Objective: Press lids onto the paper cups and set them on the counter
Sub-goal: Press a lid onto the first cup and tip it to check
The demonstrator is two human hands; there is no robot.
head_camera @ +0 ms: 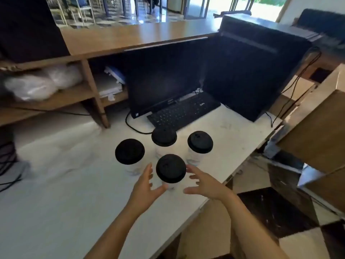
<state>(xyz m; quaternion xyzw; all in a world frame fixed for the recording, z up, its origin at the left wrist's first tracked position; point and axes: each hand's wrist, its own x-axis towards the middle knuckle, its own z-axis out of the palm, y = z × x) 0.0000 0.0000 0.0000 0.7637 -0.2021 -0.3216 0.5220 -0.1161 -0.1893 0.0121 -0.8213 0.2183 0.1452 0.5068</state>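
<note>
Four cups stand lidded on the surface (56, 202), clustered in front of the keyboard (183, 111) and toward the right edge. The near cup (170, 168) is the one in hand, and it stands closest to the person.

Both grips are open with fingers spread and hold nothing. The left grip (144, 187) flanks the near cup on its left, thumb low by the cup's wall. The right grip (205, 184) flanks it on the right, fingertips just beside the lid's rim. The blur hides whether either one touches the cup.

The step looks like settling this last cup, or checking it. Whether its lid is snapped down all round cannot be told from here, so it is worth testing. One grip should steady the wall lightly, low down, because paper buckles under a squeeze. The other should press flat across the lid's rim rather than its middle, working round until the edge sits even.

The left cup (129, 151), back cup (164, 136) and right cup (200, 142) stand near, so the elbows and wrists should come in from the near side and not sweep across them.
</note>
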